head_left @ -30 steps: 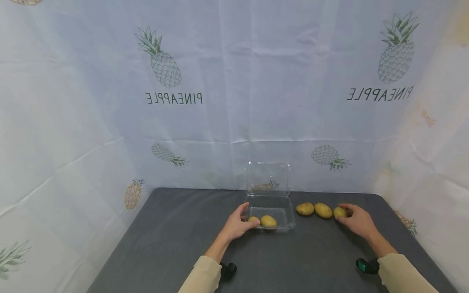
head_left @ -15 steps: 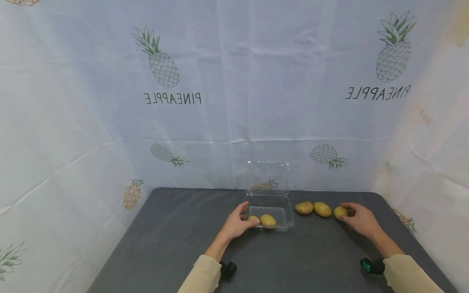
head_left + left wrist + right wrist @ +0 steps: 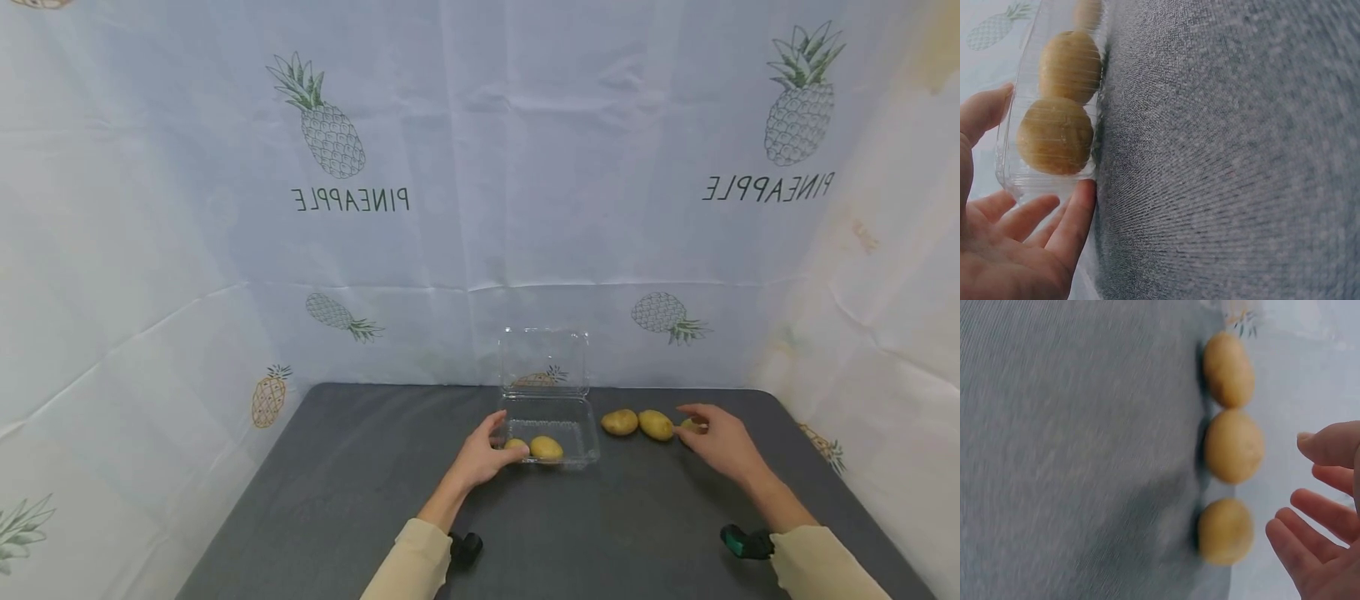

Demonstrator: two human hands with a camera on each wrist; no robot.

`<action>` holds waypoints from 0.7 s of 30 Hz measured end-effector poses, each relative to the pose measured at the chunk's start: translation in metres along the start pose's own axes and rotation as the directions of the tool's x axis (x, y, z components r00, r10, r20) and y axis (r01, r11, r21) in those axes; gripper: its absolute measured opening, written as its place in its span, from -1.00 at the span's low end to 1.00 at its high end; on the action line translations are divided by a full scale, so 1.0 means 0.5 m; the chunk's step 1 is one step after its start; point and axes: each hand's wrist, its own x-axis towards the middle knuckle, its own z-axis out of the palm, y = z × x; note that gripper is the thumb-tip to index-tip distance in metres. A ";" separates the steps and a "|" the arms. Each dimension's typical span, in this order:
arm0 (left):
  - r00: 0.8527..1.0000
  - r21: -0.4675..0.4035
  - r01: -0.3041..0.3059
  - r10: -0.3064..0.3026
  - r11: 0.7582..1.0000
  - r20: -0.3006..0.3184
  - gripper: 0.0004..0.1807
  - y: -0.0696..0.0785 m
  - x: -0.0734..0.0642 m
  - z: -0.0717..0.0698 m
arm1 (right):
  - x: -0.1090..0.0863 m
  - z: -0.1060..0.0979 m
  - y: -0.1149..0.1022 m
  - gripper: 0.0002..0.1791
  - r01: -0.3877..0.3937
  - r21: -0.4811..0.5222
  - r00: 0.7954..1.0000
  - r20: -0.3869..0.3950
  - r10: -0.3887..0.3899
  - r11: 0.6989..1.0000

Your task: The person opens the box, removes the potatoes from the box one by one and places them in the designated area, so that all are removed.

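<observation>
A clear plastic clamshell container (image 3: 573,432) stands on the table with its lid raised at the back. Two potatoes lie in it by the front wall, one (image 3: 546,448) in full view and another (image 3: 514,446) partly behind my left thumb. My left hand (image 3: 480,454) holds the container's left end, the thumb at the rim and the fingertips against the end wall (image 3: 1047,187). My right hand (image 3: 720,437) hovers over the row of potatoes, fingers apart and holding nothing. It partly covers the rightmost potato (image 3: 1225,531); the middle potato (image 3: 656,425) lies just left of the thumb.
The leftmost potato (image 3: 619,422) of the row lies right of the container. A dark grey cloth covers the table (image 3: 600,533). White curtains (image 3: 465,208) printed with pineapples hang behind and at both sides.
My right hand has come away from the rightmost potato and shifted left and up toward the middle one. That potato stays on the table. The left hand keeps its place on the container.
</observation>
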 end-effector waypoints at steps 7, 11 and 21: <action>1.000 0.004 0.001 -0.001 1.000 -0.001 -0.06 -0.001 0.001 0.000 | 0.000 0.016 -0.043 -0.56 0.039 0.073 0.999 -0.023 -0.037 0.997; 1.000 0.009 -0.002 0.002 1.000 -0.001 -0.06 0.001 0.002 0.000 | 0.001 0.024 -0.064 -0.58 0.052 0.092 0.998 -0.025 -0.050 0.994; 1.000 0.014 -0.011 0.011 1.000 -0.001 -0.06 0.003 0.004 0.000 | 0.009 0.043 -0.107 -0.59 0.085 0.132 0.996 -0.020 -0.083 0.988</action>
